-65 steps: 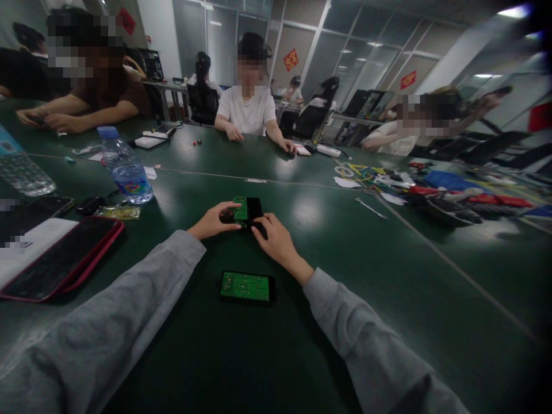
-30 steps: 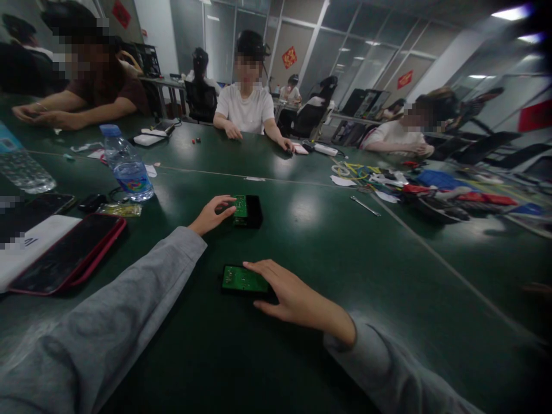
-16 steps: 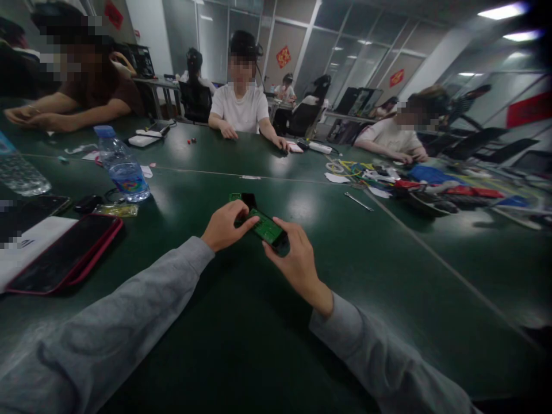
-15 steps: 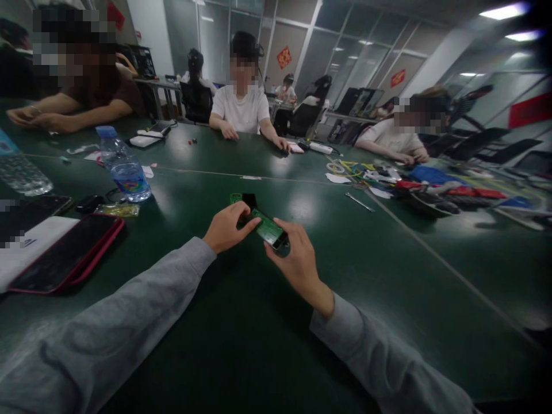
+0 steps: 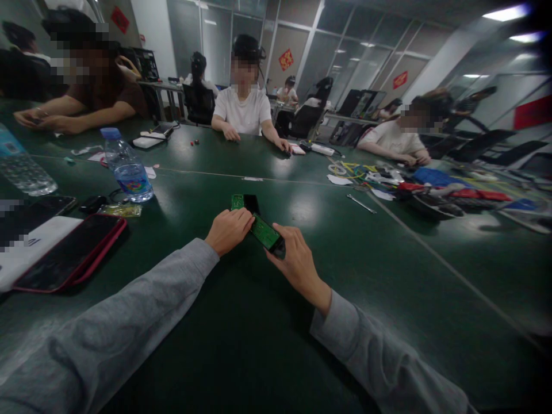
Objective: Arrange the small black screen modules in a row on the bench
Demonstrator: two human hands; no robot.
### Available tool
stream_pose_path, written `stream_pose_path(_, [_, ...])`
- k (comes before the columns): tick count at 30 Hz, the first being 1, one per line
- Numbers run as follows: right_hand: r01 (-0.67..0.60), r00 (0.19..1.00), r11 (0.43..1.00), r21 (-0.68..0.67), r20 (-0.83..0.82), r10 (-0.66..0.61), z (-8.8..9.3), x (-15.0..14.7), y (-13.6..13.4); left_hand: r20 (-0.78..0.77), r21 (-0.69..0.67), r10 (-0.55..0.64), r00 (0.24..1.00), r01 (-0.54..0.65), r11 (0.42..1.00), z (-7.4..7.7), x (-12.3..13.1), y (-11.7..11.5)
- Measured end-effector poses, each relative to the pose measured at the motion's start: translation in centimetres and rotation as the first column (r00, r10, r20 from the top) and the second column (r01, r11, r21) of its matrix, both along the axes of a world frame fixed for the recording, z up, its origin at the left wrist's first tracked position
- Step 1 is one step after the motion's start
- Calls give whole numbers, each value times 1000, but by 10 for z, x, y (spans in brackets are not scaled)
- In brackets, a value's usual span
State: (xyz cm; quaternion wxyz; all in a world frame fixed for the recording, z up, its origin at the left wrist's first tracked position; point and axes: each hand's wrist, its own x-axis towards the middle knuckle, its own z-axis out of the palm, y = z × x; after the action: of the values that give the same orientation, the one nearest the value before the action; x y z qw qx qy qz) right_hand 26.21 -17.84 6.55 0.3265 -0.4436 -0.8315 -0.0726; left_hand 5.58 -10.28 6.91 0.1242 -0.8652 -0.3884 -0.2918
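Between my hands is a green circuit board in a dark frame, tilted with its green face toward me. My right hand grips its right end, thumb below and fingers along the far edge. At the upper left end, my left hand is closed, its fingertips pressed together against the board's edge; whether they pinch a smaller part is hidden. Just beyond my left fingers, a second small green circuit board lies on the table beside a flat black piece.
On the left stand two water bottles, near a red-cased phone and a clear yellowish packet. A wrench lies to the right, before a heap of cables and cloth. Several people sit around the green table.
My left thumb has drawn back off the board's face, and the left fingers have closed together at its upper left end. The board has tilted slightly, losing its bright glare.
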Motion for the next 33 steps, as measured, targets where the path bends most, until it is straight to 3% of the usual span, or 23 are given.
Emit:
stream_pose_path(5, [129, 991, 992, -12, -41, -129, -9, 16, 21, 56, 68, 60, 997, -63, 996, 25, 4, 11])
stream_pose_path(10, [331, 903, 943, 13, -293, -313, -22, 44, 55, 145, 6, -8, 989, 7, 1000, 47, 30, 44])
stream_pose_path(14, [431, 761, 898, -84, -502, -412, -38, 64, 79, -59, -6, -73, 996, 73, 997, 48, 55, 74])
stream_pose_path(17, [414, 715, 896, -163, -550, -431, -44, 71, 87, -190, 2, -53, 980, 54, 999, 40, 66, 92])
stream_pose_path(22, [343, 748, 913, -222, -523, -409, -46, 64, 93, -308, -32, -39, 951, 31, 999, 25, 69, 114])
stream_pose_path(28, [282, 831, 922, -265, -413, -373, -49, 53, 97, -265, -95, -96, 959, 73, 993, 13, 66, 123])
stream_pose_path(33, [169, 847, 941, -292, -446, -290, -47, 49, 94, -127, -115, -99, 987, 85, 990, 21, 57, 116])
